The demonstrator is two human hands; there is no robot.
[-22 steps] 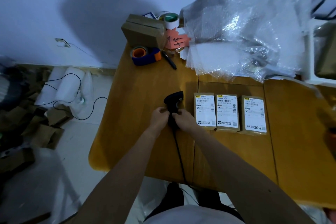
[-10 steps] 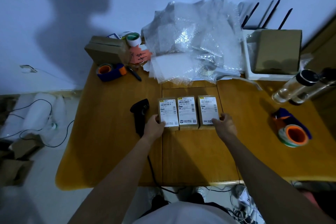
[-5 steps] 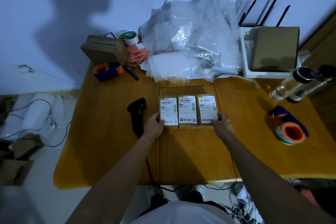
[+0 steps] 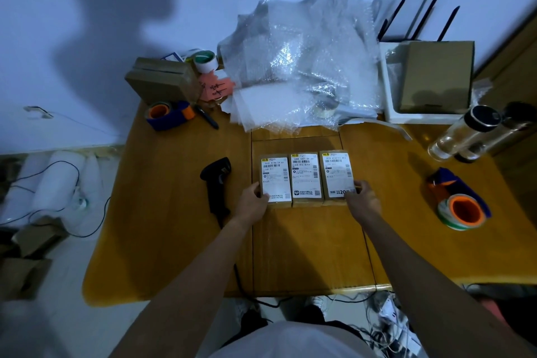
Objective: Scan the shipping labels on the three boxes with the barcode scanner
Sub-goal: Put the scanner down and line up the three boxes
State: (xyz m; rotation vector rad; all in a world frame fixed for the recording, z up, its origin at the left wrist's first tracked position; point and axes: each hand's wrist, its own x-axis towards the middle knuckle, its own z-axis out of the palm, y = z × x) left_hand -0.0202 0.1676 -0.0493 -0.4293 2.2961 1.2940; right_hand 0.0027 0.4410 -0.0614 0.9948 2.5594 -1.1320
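Note:
Three small brown boxes lie side by side on the wooden table [image 4: 174,212], each with a white shipping label facing up: the left box [image 4: 275,176], the middle box [image 4: 305,177], the right box [image 4: 337,173]. My left hand [image 4: 251,197] presses the near left corner of the left box. My right hand [image 4: 361,199] presses the near right corner of the right box. The black barcode scanner [image 4: 216,183] lies flat on the table just left of my left hand, its cable running off the near edge. Neither hand touches it.
Bubble wrap [image 4: 299,67] is piled at the back. A tape dispenser [image 4: 168,115], a pen and a cardboard box [image 4: 162,81] sit back left. A white tray with a carton [image 4: 436,75], two bottles [image 4: 470,134] and an orange tape roll [image 4: 463,211] stand right.
Both hands let go of the scanner, which now lies on the table. They went to the outer corners of the row of boxes and have stayed there for the last second.

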